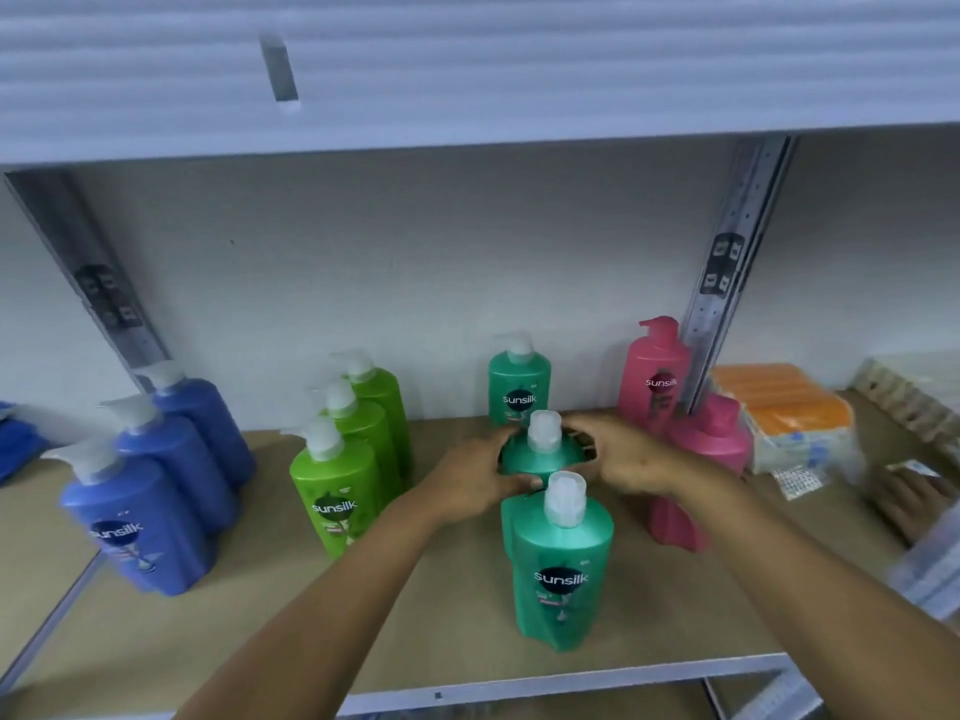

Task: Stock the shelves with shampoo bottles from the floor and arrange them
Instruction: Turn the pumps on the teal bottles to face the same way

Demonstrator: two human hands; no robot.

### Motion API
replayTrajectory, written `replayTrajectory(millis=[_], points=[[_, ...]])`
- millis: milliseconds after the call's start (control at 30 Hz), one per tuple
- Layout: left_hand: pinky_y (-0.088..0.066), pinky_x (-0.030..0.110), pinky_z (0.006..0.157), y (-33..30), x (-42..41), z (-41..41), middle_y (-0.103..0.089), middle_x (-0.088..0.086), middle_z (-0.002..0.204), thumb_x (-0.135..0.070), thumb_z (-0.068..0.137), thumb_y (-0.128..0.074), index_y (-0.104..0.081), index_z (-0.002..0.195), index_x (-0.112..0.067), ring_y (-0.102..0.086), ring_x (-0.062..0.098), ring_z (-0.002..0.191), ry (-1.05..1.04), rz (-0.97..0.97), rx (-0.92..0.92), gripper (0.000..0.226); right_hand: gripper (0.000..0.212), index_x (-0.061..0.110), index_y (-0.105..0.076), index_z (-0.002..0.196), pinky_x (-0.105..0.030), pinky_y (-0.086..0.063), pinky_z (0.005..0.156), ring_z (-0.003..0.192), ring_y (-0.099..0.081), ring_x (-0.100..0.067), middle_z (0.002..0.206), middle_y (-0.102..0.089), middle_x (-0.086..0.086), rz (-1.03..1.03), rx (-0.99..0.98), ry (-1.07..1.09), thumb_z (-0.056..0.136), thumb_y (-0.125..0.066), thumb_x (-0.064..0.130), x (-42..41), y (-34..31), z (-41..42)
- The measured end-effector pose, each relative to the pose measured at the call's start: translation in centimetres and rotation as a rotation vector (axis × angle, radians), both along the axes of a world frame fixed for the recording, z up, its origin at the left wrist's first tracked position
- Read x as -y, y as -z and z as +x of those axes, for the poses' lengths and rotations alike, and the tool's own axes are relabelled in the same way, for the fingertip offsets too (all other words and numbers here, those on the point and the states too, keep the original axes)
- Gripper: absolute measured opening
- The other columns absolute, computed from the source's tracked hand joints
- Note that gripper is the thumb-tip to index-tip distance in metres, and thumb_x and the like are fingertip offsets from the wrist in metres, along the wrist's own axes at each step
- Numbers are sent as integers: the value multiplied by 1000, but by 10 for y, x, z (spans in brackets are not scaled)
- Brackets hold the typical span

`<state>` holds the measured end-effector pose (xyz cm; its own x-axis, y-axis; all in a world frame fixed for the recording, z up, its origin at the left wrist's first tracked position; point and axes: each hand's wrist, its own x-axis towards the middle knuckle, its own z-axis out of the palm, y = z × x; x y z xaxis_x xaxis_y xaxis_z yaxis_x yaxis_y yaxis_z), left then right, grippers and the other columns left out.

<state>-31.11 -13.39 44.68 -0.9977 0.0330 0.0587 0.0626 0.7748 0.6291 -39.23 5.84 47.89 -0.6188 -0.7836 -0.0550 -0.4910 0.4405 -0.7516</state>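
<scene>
Three teal shampoo bottles stand in a row from front to back on the shelf board (260, 626). My left hand (470, 475) and my right hand (626, 457) grip the middle teal bottle (540, 452) from either side. The front teal bottle (563, 563) stands just before it, the back teal bottle (519, 381) near the wall. Left of them stand three light green bottles (335, 491) in a row and three blue bottles (137, 517) in another. Right of my hands stand pink bottles (657, 376), partly hidden by my right hand.
Orange packs (784, 402) in clear wrap lie at the right on the shelf, beyond a metal upright (727, 283). Another person's hand (909, 496) shows at the right edge. A higher shelf (467, 70) overhangs the top. Blue items (15, 439) sit at the far left.
</scene>
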Motion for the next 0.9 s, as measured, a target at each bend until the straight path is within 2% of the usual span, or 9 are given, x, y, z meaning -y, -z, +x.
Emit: replayTrajectory(millis=[100, 200, 367, 467, 600, 733, 900], points=[[-48, 29, 95, 0, 4, -8, -61, -5, 127, -43, 79, -71, -49, 133, -26, -59, 9, 109, -28, 16, -13, 60, 54, 31, -56, 124, -33, -48, 99, 112, -60, -5, 122, -64, 13, 1, -25, 13, 76, -79, 21, 2, 6, -16], [-49, 31, 96, -2, 8, -16, -63, -5, 125, -40, 78, -73, -51, 131, -25, -60, 9, 108, -39, 53, -24, 59, 57, 32, -57, 122, -40, -48, 99, 110, -61, -8, 120, -65, 10, 20, -67, 20, 71, -79, 26, 9, 6, -27], [-47, 34, 100, -2, 16, -30, -60, -3, 129, -40, 80, -72, -47, 136, -24, -59, 12, 113, -56, 74, -11, 64, 58, 32, -57, 123, -40, -48, 99, 111, -61, -9, 121, -64, 12, -10, -69, 48, 70, -80, 26, 20, 9, -40], [-48, 36, 100, -6, 19, -38, -60, -1, 130, -36, 81, -72, -48, 135, -21, -59, 14, 113, -55, 79, -12, 61, 55, 29, -59, 122, -40, -48, 99, 109, -62, -10, 118, -65, 10, -26, -79, 62, 73, -79, 17, 26, 10, -48], [-47, 34, 100, -11, 22, -50, -60, 0, 129, -33, 82, -71, -49, 133, -19, -59, 15, 113, -59, 61, -9, 57, 51, 33, -59, 115, -38, -49, 98, 105, -63, -10, 115, -66, 9, -35, -90, 66, 74, -79, 12, 32, 8, -59], [-46, 31, 99, -12, 23, -58, -59, 0, 130, -33, 84, -70, -48, 133, -20, -58, 17, 114, -68, 28, -11, 56, 52, 23, -59, 122, -35, -48, 99, 106, -62, -12, 118, -65, 7, -37, -105, 72, 75, -77, 10, 36, 8, -64], [-46, 34, 101, -14, 24, -60, -59, 2, 130, -31, 86, -68, -48, 134, -17, -58, 19, 115, -74, 67, 6, 54, 47, 18, -59, 121, -36, -47, 98, 106, -60, -18, 118, -62, -1, -24, -145, 76, 77, -75, 9, 41, 3, -66]])
